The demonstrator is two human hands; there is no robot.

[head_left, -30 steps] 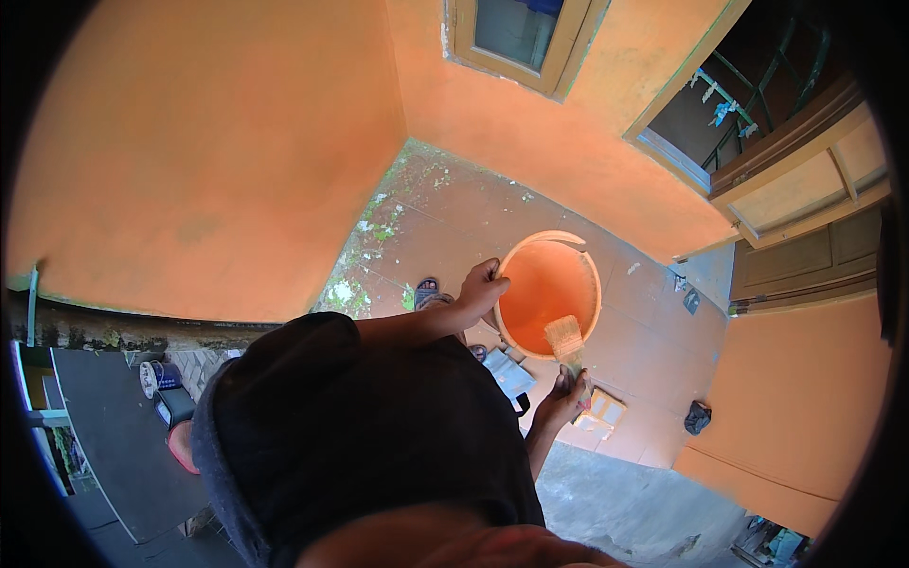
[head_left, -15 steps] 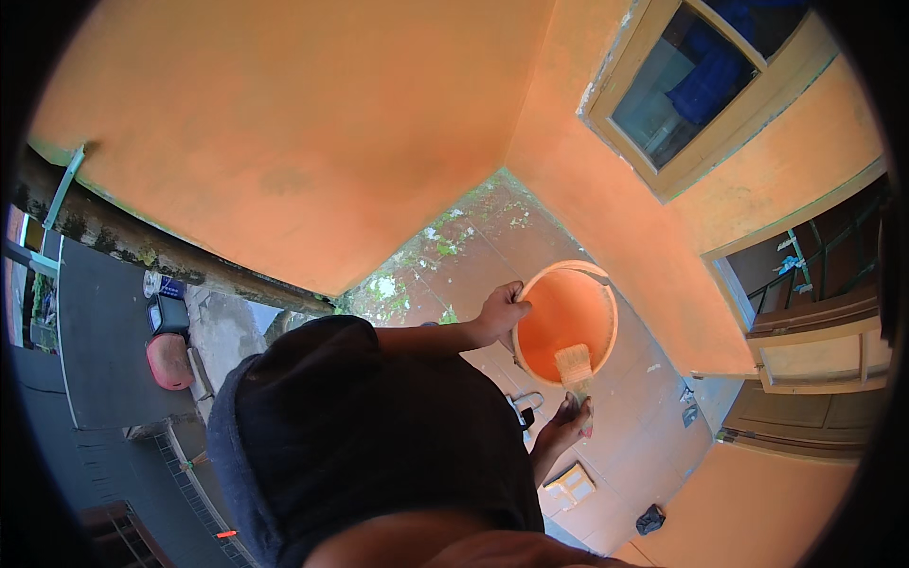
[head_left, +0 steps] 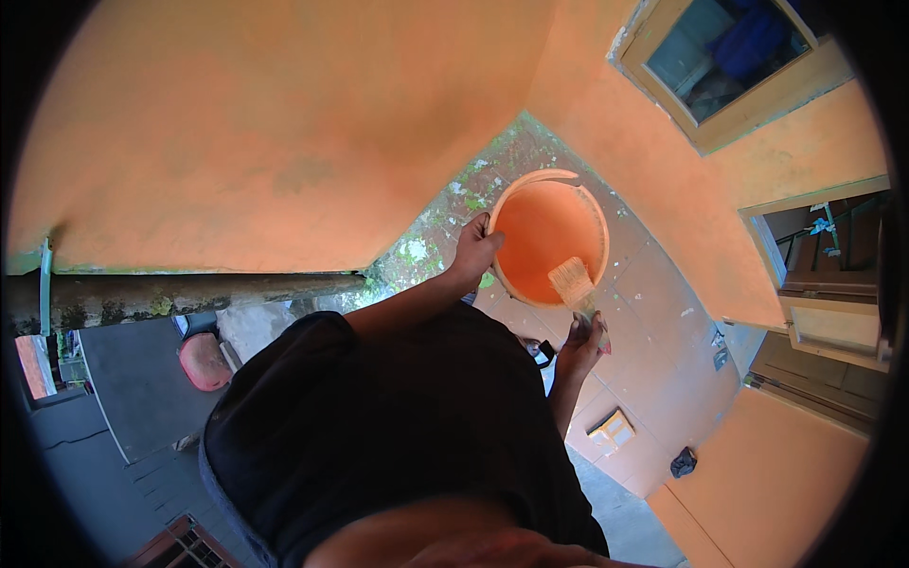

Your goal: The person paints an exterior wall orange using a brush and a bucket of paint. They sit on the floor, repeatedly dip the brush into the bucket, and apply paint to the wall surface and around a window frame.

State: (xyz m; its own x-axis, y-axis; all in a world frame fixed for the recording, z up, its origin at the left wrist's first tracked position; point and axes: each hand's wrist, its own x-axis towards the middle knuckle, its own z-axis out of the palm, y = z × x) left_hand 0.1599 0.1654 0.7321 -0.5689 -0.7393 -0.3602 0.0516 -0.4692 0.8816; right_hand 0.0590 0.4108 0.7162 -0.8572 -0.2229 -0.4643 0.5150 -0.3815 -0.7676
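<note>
An orange-coated bucket [head_left: 542,227] with a broken strip of rim standing off its far side is held up in front of me, its mouth facing me. My left hand [head_left: 476,248] grips the bucket's left rim, thumb over the edge. In my right hand [head_left: 581,343] is a wide paintbrush [head_left: 572,282], held by the handle with the bristles pointing up and left. The bristles, caked with pale orange paint, overlap the near right rim of the bucket. Whether they touch it I cannot tell.
Orange walls [head_left: 284,142] meet at a corner ahead. Paint-spattered brown floor tiles [head_left: 653,303] lie below. A wooden-framed window [head_left: 724,57] and open shutters are on the right. A small white-and-yellow box [head_left: 612,431] and a crumpled black bag [head_left: 683,462] lie on the floor. A red seat [head_left: 204,362] stands at left.
The bucket and both hands have shifted upward in the picture as the view turned. The brush stays at the bucket's near right rim; both grips are unchanged.
</note>
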